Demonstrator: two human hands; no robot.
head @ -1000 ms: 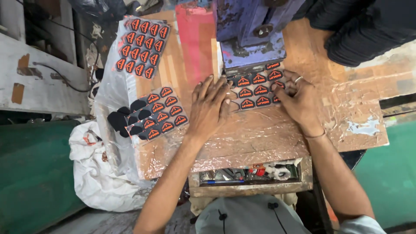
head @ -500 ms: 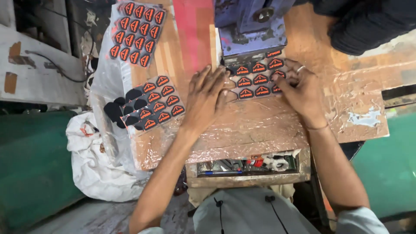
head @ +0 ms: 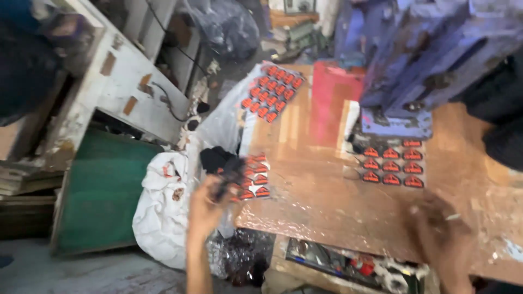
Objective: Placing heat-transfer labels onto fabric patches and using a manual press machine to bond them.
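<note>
Pinched in the left hand (head: 210, 204) is a small dark piece (head: 227, 175), blurred but much like the black blanks (head: 215, 158) heaped at the counter's left edge; the grip is closed around it, just above that heap. A moment ago both hands lay flat beside the sheet under the press, so the left hand has now swung away to the stock pile, which reads as one set finished and fresh pieces being picked up.

Further left, a white sack (head: 163, 212) hangs off the counter beside a green panel (head: 101, 190). Right of the raised hand lies a small sheet of red-and-black patches (head: 255, 182), with a larger sheet of them (head: 273, 90) at the far edge next to a pink board (head: 332, 103).

Moving right, the blue press (head: 419, 60) stands over a grid of finished patches (head: 392, 166) on the counter (head: 327, 201). The right hand (head: 438, 234) hovers low near the front edge, too blurred to tell its grip; it seems to hold nothing.
</note>
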